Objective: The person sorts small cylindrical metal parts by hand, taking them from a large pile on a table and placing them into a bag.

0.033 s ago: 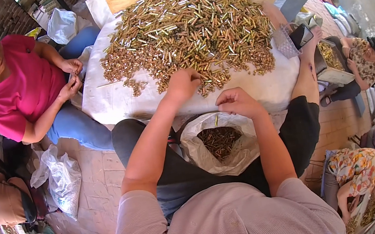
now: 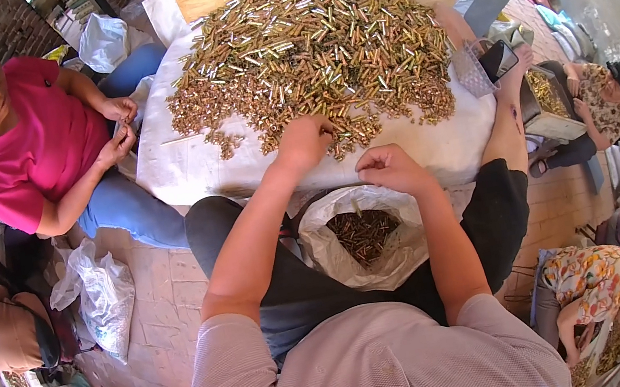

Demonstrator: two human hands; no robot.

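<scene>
A broad heap of small brass-coloured metal tubes (image 2: 324, 35) covers the white-sheeted table (image 2: 441, 143) before me. Along its near left edge lie shorter golden pieces (image 2: 214, 107). My left hand (image 2: 303, 142) is closed, fingertips bent in at the heap's front edge; what they pinch is hidden. Just right of it, at the table's near edge, my right hand (image 2: 392, 169) has thumb and fingers drawn together, and I cannot make out anything in them. Below, between my knees, an open white sack (image 2: 410, 254) contains many darker tubes (image 2: 365, 235).
A person in pink (image 2: 40, 148) sits at the left, hands together. A bare leg (image 2: 507, 119) and a phone (image 2: 499, 59) are by the table's right side. A filled plastic bag (image 2: 108, 301) stands on the brick floor. More people work at the right.
A small yellowish tube above the sack's mouth has dropped lower and now looks blurred. My left hand has shifted very slightly; my right hand is nearly still.
</scene>
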